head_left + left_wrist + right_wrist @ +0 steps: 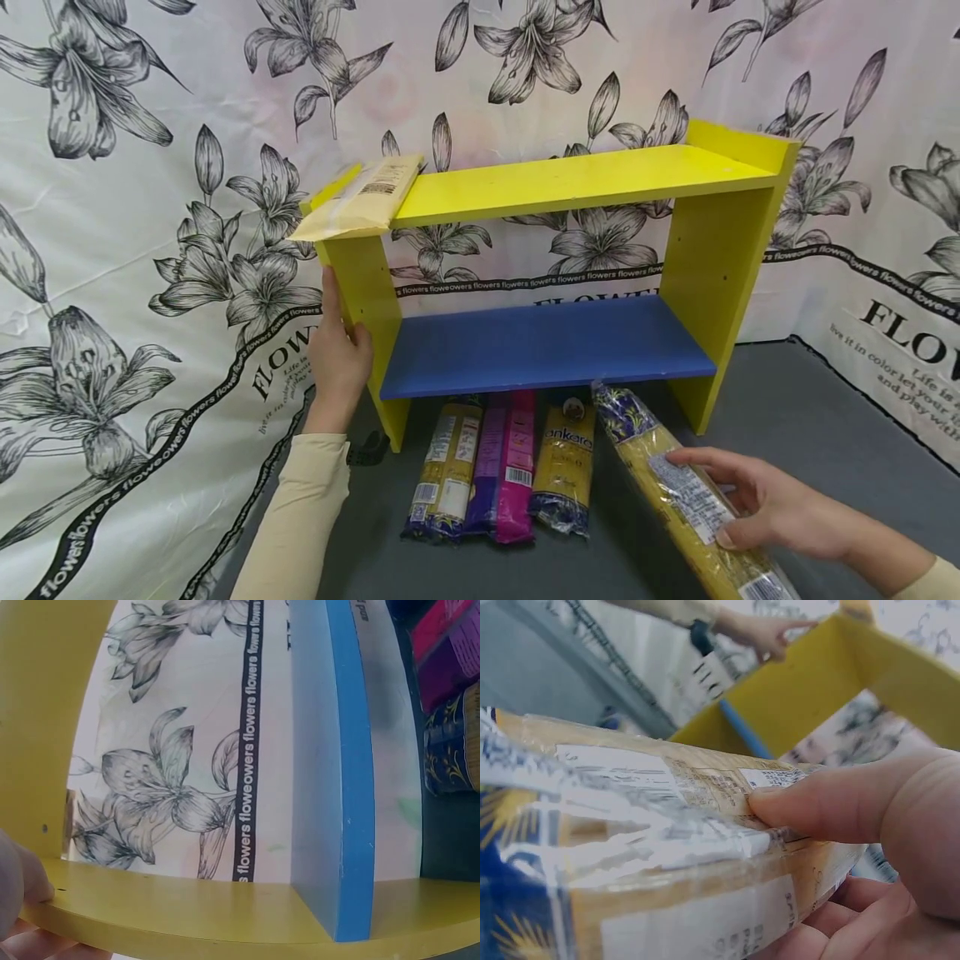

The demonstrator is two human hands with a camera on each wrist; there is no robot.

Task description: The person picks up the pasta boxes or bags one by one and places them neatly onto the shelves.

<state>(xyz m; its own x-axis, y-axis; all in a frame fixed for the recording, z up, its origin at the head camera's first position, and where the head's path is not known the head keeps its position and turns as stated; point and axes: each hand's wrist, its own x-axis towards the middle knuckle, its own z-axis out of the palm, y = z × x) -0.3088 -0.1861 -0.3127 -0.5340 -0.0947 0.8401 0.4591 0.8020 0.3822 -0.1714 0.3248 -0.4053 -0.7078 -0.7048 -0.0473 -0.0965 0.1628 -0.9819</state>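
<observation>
My right hand [780, 504] grips a long clear pack of spaghetti [675, 492] with a white label, thumb on one face. Its blue printed end points toward the small shelf unit. In the right wrist view the spaghetti pack [652, 847] fills the foreground. My left hand [337, 358] holds the left side panel [367, 300] of the yellow shelf unit, the thumb at the panel's front edge and the fingers on its outside. Under the blue shelf board [547, 346] lie a pasta pack [442, 475], a pink and purple packet [504, 475] and another pasta pack [562, 467], side by side.
A padded yellow envelope [367, 200] lies on the left end of the yellow top board [570, 179], overhanging its front. Flower-printed cloth [187, 250] hangs behind and at both sides. The unit stands on a dark grey surface [817, 417].
</observation>
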